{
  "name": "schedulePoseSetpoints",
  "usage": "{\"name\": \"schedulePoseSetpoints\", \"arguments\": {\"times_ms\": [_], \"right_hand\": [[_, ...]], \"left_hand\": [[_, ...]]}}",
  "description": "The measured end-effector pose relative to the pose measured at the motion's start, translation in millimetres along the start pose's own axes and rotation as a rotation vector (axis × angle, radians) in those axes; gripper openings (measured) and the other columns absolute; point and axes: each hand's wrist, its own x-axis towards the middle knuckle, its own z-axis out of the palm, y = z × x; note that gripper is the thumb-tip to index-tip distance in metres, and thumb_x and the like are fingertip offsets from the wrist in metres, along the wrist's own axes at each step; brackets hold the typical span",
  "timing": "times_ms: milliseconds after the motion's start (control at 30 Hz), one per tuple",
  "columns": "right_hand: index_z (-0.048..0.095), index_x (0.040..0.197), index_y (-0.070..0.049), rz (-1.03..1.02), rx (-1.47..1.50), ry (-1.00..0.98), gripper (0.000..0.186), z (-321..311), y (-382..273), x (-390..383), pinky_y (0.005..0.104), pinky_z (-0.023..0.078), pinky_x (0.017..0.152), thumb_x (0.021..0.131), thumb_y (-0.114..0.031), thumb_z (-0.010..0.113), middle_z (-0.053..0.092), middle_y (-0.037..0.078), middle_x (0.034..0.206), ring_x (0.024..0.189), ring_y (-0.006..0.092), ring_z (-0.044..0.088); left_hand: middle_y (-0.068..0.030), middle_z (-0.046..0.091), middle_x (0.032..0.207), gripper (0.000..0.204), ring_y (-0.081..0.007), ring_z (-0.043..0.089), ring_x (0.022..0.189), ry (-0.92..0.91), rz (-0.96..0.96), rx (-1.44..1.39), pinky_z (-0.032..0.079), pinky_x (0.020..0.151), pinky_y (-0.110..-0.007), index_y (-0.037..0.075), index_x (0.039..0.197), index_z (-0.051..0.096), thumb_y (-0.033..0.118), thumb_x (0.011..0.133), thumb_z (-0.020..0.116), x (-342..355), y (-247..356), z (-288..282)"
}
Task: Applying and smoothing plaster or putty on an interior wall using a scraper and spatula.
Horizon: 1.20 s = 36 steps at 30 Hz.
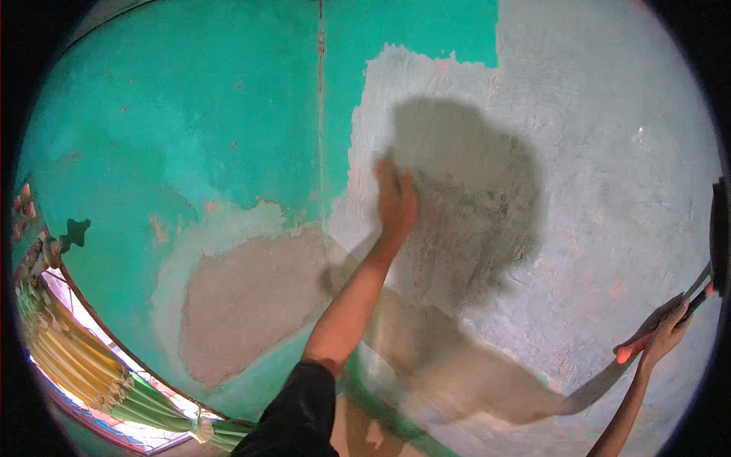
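Wall (pixel 609 190) is all patchy in front of left hand (pixel 397 204), which is kinda loosely spread, can't tell if touching; right hand (pixel 667 332), lower down, is wrapped round an orange-handled tool (pixel 628 353).

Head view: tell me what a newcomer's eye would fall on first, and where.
The vivid green wall area at upper left stands out against the rough grey wall area on the right. Near the middle, a large dark shadow falls on the grey, with the left hand raised at its edge. At far right, the right hand grips an orange-handled tool.
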Motion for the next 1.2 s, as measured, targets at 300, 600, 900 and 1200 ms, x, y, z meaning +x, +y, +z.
{"name": "schedulePoseSetpoints", "arguments": {"times_ms": [300,600,900,1200], "right_hand": [[0.057,0.134,0.006,0.031,-0.013,-0.002,0.051,0.6,3.3,-0.5,0.0312,0.043,0.102,0.109,-0.038,0.050,0.066,0.013,0.124,0.114,0.0207,0.060],[0.060,0.131,0.005,-0.030,-0.010,0.027,0.053,2.2,-7.2,-4.2,0.0315,0.045,0.097,0.108,-0.043,0.051,0.066,0.012,0.120,0.108,0.0197,0.059],[0.062,0.123,0.003,-0.078,-0.056,0.054,0.048,0.8,-17.5,-7.9,0.0246,0.044,0.075,0.108,-0.041,0.054,0.059,0.000,0.095,0.082,0.0101,0.050],[0.061,0.114,0.001,0.053,0.035,0.025,0.043,5.1,-28.2,-8.9,0.0261,0.042,0.074,0.108,-0.040,0.052,0.051,0.000,0.088,0.080,0.0111,0.047]], "left_hand": [[-0.0259,0.026,0.164,0.068,-0.0352,0.022,0.155,-0.012,0.135,0.040,0.020,0.125,-0.042,-0.004,0.158,0.025,0.036,0.107,0.045,18.5,25.2,-7.6],[-0.0262,0.025,0.164,0.073,-0.0355,0.022,0.155,0.019,0.214,-0.009,0.022,0.125,-0.045,-0.002,0.159,0.025,0.043,0.105,0.046,35.5,54.6,-1.3],[-0.0298,0.052,0.144,0.061,-0.0459,0.049,0.135,0.244,-0.292,-0.137,0.040,0.111,-0.053,-0.003,0.145,0.048,0.042,0.105,0.041,50.8,106.8,12.0],[-0.0266,0.034,0.160,0.068,-0.0409,0.036,0.147,0.126,-0.088,-0.069,0.029,0.121,-0.047,-0.003,0.154,0.035,0.044,0.105,0.042,54.3,87.7,22.6]]}}
